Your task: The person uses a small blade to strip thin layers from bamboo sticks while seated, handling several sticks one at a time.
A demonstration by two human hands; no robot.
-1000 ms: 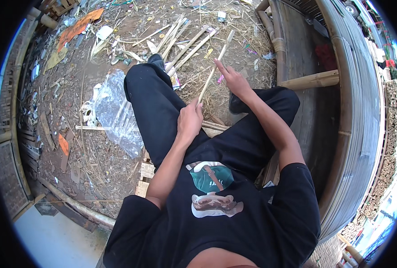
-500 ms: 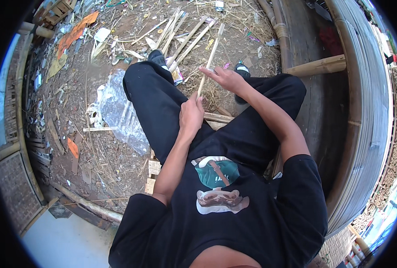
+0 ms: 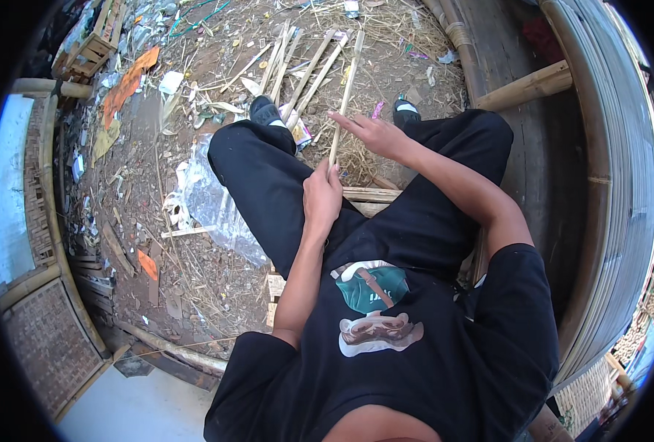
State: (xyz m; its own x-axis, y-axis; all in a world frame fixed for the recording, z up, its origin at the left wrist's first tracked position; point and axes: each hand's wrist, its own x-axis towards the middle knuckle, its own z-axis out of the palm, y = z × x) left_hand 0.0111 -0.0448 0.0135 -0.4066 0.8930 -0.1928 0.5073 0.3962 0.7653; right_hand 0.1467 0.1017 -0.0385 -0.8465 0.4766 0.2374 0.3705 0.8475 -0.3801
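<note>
While left hand [image 3: 322,197] grips pale strip [image 3: 350,77] | right hand [image 3: 381,138] across it — perhaps touching

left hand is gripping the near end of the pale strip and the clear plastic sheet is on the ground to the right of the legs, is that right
The side is wrong: the head view shows the clear plastic sheet to the left of the legs.

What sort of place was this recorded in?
Probably an outdoor yard or open-sided work area, judging by the littered dirt ground, the loose pale strips lying on it, the woven panel at left and the thick bamboo pole at right.
</note>
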